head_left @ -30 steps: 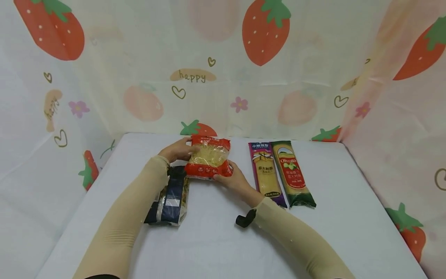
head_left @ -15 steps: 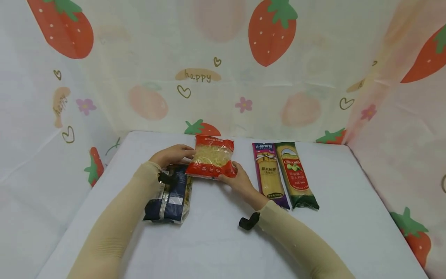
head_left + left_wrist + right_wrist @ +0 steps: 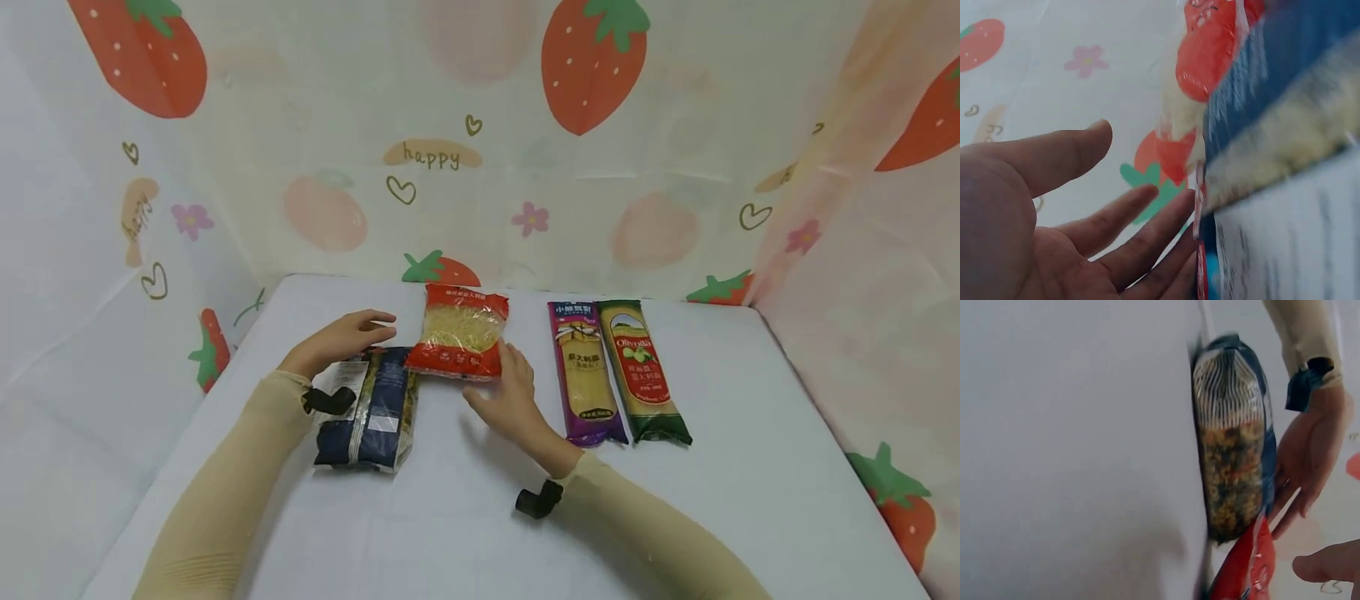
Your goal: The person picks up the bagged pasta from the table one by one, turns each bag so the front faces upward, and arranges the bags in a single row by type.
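Note:
A red bag of pasta (image 3: 459, 329) with a clear window lies near the table's back edge. My right hand (image 3: 517, 404) is at its lower right corner, fingers fairly straight and thumb spread away from the bag; whether the fingertips touch it is unclear. Left of it lies a navy bag of pasta (image 3: 378, 408), which shows multicoloured pieces (image 3: 1232, 481) in the right wrist view. My left hand (image 3: 341, 340) hovers by that bag's far end, apart from the red bag. Its fingers stretch out loosely and hold nothing, as the left wrist view also shows.
To the right lie a purple spaghetti packet (image 3: 588, 375) and a green Olivoila spaghetti packet (image 3: 645, 375), side by side and slightly slanted. A white cloth covers the table (image 3: 420, 533). Strawberry-print curtains (image 3: 322, 125) stand behind it and at both sides.
My left hand has let go of the red pasta bag and drawn back to the left. My right thumb has come off the bag's corner. The head view has shifted slightly.

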`<state>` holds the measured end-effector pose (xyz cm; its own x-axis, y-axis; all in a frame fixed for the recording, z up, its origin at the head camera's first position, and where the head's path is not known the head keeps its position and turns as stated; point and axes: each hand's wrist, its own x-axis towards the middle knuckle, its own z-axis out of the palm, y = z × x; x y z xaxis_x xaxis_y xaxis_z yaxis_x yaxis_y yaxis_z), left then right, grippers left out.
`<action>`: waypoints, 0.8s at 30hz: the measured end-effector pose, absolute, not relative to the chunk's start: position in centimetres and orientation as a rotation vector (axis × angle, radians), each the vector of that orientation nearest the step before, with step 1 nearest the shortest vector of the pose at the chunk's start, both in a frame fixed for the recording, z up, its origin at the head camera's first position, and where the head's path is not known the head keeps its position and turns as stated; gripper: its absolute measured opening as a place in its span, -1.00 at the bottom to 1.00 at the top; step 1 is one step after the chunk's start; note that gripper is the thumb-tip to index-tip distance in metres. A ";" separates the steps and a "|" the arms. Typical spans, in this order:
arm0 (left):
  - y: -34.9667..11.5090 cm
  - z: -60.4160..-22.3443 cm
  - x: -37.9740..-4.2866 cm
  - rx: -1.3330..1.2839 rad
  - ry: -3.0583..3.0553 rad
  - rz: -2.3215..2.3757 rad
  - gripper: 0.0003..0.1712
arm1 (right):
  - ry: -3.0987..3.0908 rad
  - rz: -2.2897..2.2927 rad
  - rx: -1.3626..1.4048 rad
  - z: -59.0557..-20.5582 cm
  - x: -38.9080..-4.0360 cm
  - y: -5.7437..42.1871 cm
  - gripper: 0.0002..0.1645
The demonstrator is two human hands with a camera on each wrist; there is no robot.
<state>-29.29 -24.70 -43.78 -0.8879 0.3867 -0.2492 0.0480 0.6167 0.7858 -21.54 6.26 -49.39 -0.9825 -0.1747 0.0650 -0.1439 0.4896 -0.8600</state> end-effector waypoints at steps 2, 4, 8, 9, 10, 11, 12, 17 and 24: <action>-25.4 -44.1 -29.1 0.369 2.458 1.177 -0.28 | 2.721 -1.517 -0.329 -49.2 -20.9 6.1 0.25; -26.0 -44.4 -28.8 0.392 2.473 1.169 -0.27 | 2.747 -1.503 -0.397 -49.0 -20.2 5.9 0.25; -27.4 -44.9 -28.3 0.387 2.508 1.130 -0.23 | 2.767 -1.452 -0.575 -48.7 -19.1 5.5 0.20; -27.6 -45.0 -28.2 0.373 2.514 1.116 -0.21 | 2.762 -1.431 -0.614 -48.5 -18.8 5.4 0.21; -28.0 -45.2 -28.0 0.358 2.515 1.102 -0.18 | 2.753 -1.408 -0.650 -48.5 -18.5 5.2 0.20; -28.3 -45.3 -27.9 0.341 2.507 1.091 -0.16 | 2.739 -1.387 -0.678 -48.4 -18.4 5.0 0.21; -28.6 -45.5 -27.8 0.329 2.496 1.081 -0.13 | 2.723 -1.372 -0.705 -48.3 -18.2 4.8 0.21; -30.0 -46.4 -27.2 0.322 2.435 1.090 -0.06 | 2.652 -1.288 -0.799 -48.5 -17.7 3.9 0.23; -31.0 -48.1 -26.8 0.295 2.366 1.158 0.01 | 2.532 -1.244 -0.841 -49.2 -17.5 2.1 0.26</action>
